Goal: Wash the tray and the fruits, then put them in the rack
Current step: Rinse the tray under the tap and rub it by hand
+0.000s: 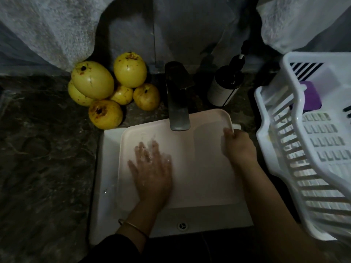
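A pale pink tray (199,164) lies tilted over the white sink (106,168), under the faucet. My left hand (152,171) lies flat on the tray's wet surface with fingers spread, water running over them. My right hand (237,147) grips the tray's right rim near its far corner. Several yellow fruits (106,88) with brown specks are piled on the dark counter to the left of the faucet. The white plastic rack (311,149) stands on the right.
A dark metal faucet (176,95) reaches over the tray's far edge. A dark pump bottle (226,86) stands right of it. A purple object (311,97) lies in the rack. Dark marble counter (43,158) spreads to the left.
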Demonstrator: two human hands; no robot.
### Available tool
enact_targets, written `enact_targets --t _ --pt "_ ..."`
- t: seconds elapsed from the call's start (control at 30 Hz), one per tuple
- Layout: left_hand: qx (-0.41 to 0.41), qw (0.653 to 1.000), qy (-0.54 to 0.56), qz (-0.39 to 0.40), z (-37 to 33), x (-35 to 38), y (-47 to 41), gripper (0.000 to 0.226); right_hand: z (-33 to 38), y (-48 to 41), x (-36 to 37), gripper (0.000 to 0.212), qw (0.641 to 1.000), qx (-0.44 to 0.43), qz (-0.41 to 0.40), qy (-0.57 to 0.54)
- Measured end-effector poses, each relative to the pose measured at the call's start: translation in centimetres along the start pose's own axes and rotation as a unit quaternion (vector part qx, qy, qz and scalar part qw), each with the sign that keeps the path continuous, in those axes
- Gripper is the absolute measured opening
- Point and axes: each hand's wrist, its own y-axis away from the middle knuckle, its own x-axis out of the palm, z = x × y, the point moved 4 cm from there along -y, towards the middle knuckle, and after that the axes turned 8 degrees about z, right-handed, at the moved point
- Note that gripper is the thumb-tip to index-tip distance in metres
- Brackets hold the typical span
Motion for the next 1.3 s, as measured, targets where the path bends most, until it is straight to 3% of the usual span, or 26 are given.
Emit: enact_targets --t 0.13,0.33,0.47,0.63,0.73,0.87,0.97,1.13,1.3 --pt "0.088 0.995 -0.029 0.049 -3.9 0.7 0.7 0.072 -0.3 0.5 0.3 0.045 1.000 0.012 -0.003 -0.025" --pt "0.119 0.990 -0.046 0.064 -3.0 0.7 0.2 0.072 -0.9 0.9 0.6 0.036 0.998 0.004 0.004 -0.057" --pt "-0.014 0.998 -0.044 0.040 1.1 -1.1 -1.0 0.081 -1.7 0.8 1.0 0.041 0.996 -0.008 0.015 -0.088" --pt "-0.070 0.993 -0.085 -0.045 4.1 -4.1 -1.1 0.067 -2.7 0.6 1.7 0.043 0.994 -0.013 0.038 -0.098" --pt "-0.213 0.976 0.039 0.011 6.0 -4.7 -1.4 0.059 -3.2 0.5 2.1 0.045 0.994 -0.020 0.048 -0.101" --pt "-0.196 0.954 0.226 0.022 8.2 -5.3 -1.8 0.046 -4.1 0.4 2.6 0.044 0.994 -0.019 0.048 -0.098" --pt "-0.226 0.909 0.346 0.048 8.4 -5.2 -0.8 0.054 -4.3 0.4 3.5 0.034 0.996 0.016 0.029 -0.085" --pt "-0.280 0.869 0.399 0.084 9.4 -4.0 -0.7 0.094 -3.5 0.2 5.4 0.035 0.995 0.058 0.027 -0.074" --pt "-0.252 0.841 0.473 0.069 8.1 -5.3 -0.3 0.054 -2.4 -0.5 5.2 0.042 0.998 0.044 0.024 -0.043"
